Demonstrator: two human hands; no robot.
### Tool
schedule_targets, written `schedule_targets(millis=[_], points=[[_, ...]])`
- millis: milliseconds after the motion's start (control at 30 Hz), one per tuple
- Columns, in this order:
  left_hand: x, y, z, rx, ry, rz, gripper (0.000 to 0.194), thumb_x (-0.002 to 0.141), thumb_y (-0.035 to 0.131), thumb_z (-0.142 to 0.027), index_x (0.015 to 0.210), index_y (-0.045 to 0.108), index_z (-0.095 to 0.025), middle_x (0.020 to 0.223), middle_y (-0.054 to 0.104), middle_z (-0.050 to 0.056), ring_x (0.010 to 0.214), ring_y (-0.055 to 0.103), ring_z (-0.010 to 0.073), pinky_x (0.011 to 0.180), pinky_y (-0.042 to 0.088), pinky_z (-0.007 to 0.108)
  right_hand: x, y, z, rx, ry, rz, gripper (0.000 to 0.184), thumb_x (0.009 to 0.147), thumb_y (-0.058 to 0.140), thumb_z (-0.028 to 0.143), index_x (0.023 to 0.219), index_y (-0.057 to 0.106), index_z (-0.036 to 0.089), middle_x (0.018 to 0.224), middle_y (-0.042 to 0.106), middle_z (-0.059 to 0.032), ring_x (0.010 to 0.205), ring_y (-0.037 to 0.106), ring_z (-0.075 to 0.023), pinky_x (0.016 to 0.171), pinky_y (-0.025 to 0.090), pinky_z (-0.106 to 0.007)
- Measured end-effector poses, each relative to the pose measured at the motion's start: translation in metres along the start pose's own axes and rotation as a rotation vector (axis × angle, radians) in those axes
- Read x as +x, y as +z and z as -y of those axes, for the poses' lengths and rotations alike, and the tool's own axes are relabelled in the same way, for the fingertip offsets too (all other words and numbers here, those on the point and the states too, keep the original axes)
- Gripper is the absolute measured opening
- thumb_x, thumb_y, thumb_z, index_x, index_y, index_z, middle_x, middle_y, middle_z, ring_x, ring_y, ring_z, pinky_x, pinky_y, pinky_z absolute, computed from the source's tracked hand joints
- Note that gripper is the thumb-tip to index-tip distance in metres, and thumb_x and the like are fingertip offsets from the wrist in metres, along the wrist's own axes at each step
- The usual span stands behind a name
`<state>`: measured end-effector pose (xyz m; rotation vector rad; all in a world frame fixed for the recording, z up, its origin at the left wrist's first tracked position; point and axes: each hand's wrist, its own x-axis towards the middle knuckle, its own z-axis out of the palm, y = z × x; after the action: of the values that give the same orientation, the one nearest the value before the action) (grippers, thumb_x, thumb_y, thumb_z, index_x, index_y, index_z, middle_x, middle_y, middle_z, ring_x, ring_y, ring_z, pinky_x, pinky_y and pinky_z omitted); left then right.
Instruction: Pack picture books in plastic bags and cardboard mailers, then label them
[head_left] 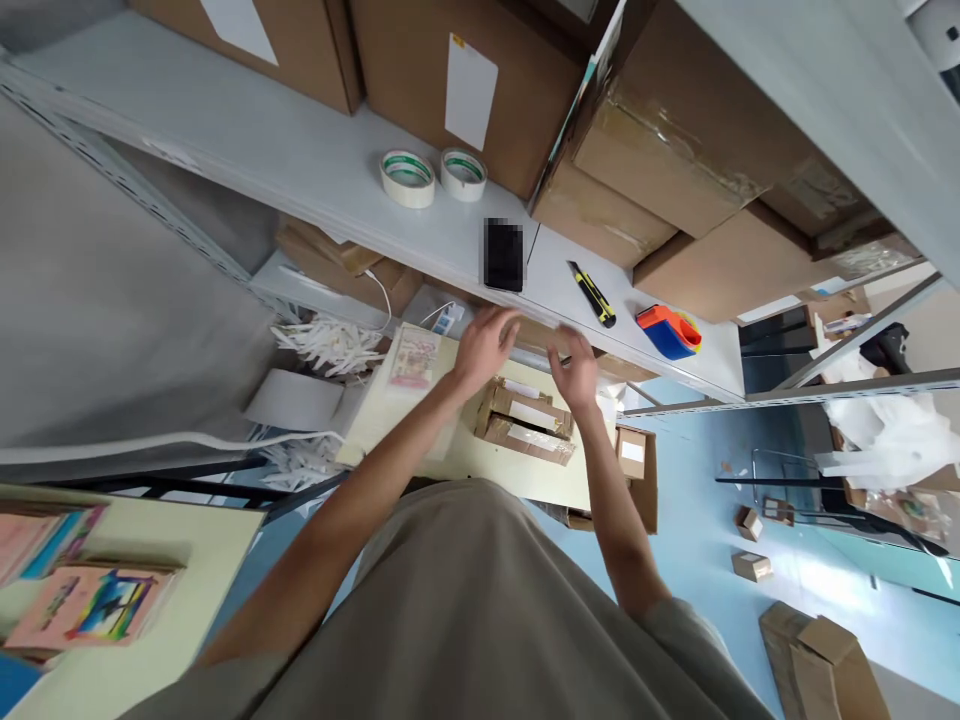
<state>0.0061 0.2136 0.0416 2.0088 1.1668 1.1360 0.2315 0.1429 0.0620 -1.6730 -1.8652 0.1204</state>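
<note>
A pale yellow counter stands over a light blue floor; on it, at the centre, lies one flattened brown cardboard box with white labels; the left hand hovers at its 11 o'clock edge and the right hand at its 1 o'clock edge, each grip spread with fingers loose, holding nothing; whether either touches the box cannot be told. At 9 o'clock from the box lies one printed pinkish card. Beyond the hands runs a long grey metal shelf; on it two rolls of white tape, one black blurred-out flat device, one yellow-and-black utility knife, one orange-and-blue tape dispenser; behind these, big brown cartons, cut off by the upper edge. At 4 o'clock, small cardboard boxes dot the floor, their number unclear.
</note>
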Motion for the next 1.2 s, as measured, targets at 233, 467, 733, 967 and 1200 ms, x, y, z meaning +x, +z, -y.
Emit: schedule_targets(millis=[233,467,733,967,1200], points=[[0.115,-0.034,0.001,-0.039,-0.007,-0.192,0.030,0.113,0.061,-0.046,0.132,0.075,-0.028,0.141,0.079,0.013,0.139,0.070,0.0335,0.128,0.053,0.053,0.181,0.061,0.049,-0.107,-0.122,0.145,0.054,0.123,0.039,0.048,0.164,0.056,0.017,0.167,0.064,-0.0233,0.159,0.057,-0.0352,0.135,0.046,-0.061],[0.094,-0.053,-0.011,-0.030,-0.005,-0.197,0.033,0.111,0.062,-0.047,0.138,0.074,-0.031,0.145,0.078,0.011,0.146,0.068,0.0328,0.132,0.052,0.051,0.189,0.078,0.036,-0.143,-0.039,0.232,0.051,0.124,0.037,0.033,0.167,0.053,0.011,0.169,0.063,-0.0231,0.166,0.053,-0.0302,0.145,0.032,-0.060],[0.053,-0.019,0.009,-0.041,-0.119,-0.249,0.033,0.109,0.067,-0.041,0.139,0.073,-0.028,0.144,0.078,0.013,0.140,0.072,0.0317,0.127,0.057,0.053,0.147,0.026,0.031,-0.086,-0.058,0.250,0.056,0.129,0.038,0.036,0.174,0.040,0.004,0.182,0.049,-0.0242,0.177,0.035,-0.0283,0.147,0.023,-0.052],[0.114,-0.027,0.002,-0.056,0.012,-0.293,0.035,0.109,0.072,-0.056,0.137,0.073,-0.035,0.137,0.080,0.009,0.140,0.072,0.0316,0.129,0.057,0.055,0.203,0.052,0.055,-0.051,-0.002,0.375,0.050,0.130,0.036,0.030,0.168,0.046,-0.001,0.178,0.055,-0.0242,0.174,0.042,-0.0267,0.146,0.025,-0.049],[0.090,-0.020,-0.001,0.012,-0.087,-0.304,0.034,0.113,0.065,-0.049,0.141,0.071,-0.032,0.144,0.078,0.011,0.139,0.074,0.0292,0.122,0.061,0.049,0.171,0.029,0.028,0.071,-0.077,0.243,0.049,0.129,0.038,0.034,0.169,0.045,0.006,0.179,0.055,-0.0179,0.177,0.035,-0.0243,0.150,0.015,-0.054]])
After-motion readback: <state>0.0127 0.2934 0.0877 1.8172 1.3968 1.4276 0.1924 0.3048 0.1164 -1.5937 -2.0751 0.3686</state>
